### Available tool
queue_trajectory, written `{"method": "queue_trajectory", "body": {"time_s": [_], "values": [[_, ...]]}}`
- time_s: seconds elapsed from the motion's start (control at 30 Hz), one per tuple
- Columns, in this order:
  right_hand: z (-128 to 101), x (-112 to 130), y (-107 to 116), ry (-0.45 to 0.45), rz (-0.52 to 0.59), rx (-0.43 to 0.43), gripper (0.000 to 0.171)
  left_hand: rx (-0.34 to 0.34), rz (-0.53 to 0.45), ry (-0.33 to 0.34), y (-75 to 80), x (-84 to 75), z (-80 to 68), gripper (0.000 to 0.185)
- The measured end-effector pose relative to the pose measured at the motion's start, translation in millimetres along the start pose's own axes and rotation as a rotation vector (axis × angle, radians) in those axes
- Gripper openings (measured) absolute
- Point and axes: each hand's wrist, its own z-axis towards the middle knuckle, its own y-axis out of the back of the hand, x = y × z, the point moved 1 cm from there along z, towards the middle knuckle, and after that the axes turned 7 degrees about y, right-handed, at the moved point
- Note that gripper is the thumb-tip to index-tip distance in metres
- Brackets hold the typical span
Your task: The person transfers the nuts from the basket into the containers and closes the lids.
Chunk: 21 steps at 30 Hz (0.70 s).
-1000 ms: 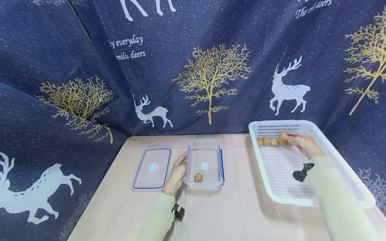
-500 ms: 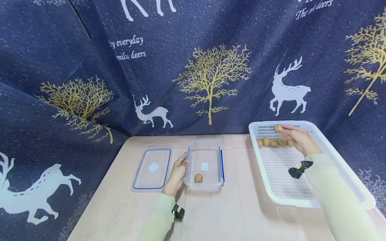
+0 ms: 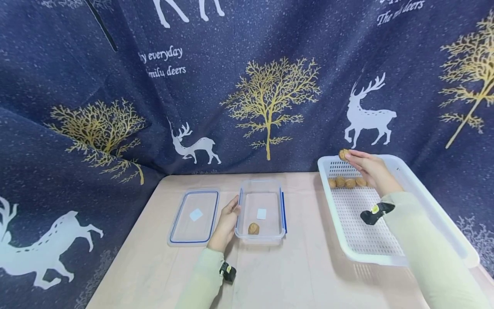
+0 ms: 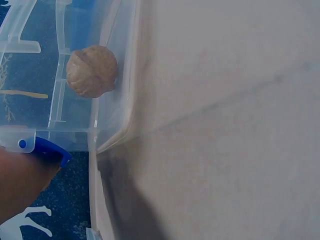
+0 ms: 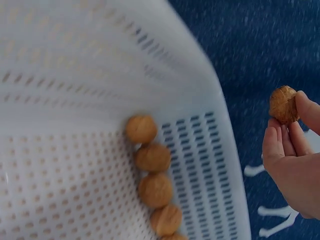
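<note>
My right hand point(image 3: 374, 169) pinches a walnut point(image 3: 343, 154) between thumb and fingertips, above the back-left rim of the white plastic basket point(image 3: 339, 231). In the right wrist view that walnut point(image 5: 284, 105) is held up beyond the basket's edge. A row of several walnuts point(image 3: 350, 183) lies along the basket's back wall. With its fingers fairly straight, my left hand point(image 3: 225, 223) touches the left side of a clear lidless food container point(image 3: 259, 236). One walnut point(image 3: 253, 228) sits in the container's near end; the left wrist view shows it through the clear wall.
Left of the container, its clear lid with a blue seal point(image 3: 193, 216) lies flat on the pale-covered table point(image 3: 301, 266). A blue latch point(image 3: 284, 212) hangs on the container's right side. Behind the table hangs a dark blue cloth point(image 3: 239, 141) printed with deer and trees.
My right hand has lifted a walnut from the row at the basket's back and carried it up and leftward to above the rim. The left hand and the container have stayed put.
</note>
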Motion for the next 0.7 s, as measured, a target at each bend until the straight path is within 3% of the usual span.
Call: {"method": "queue_trajectory", "body": {"time_s": [0.2, 0.43, 0.7], "values": [[-3, 9, -24, 0.054, 0.085, 0.01, 0.039, 0.004, -0.003, -0.003, 0.1, -0.4, -1.0, 0.05], [-5, 16, -52, 0.052, 0.042, 0.029, 0.074, 0.005, 0.015, -0.016, 0.6, 1.1, 0.5, 0.05], [-5, 11, -81, 0.099, 0.066, 0.047, 0.067, 0.003, 0.005, -0.019, -0.1, 0.7, -0.4, 0.05]]}}
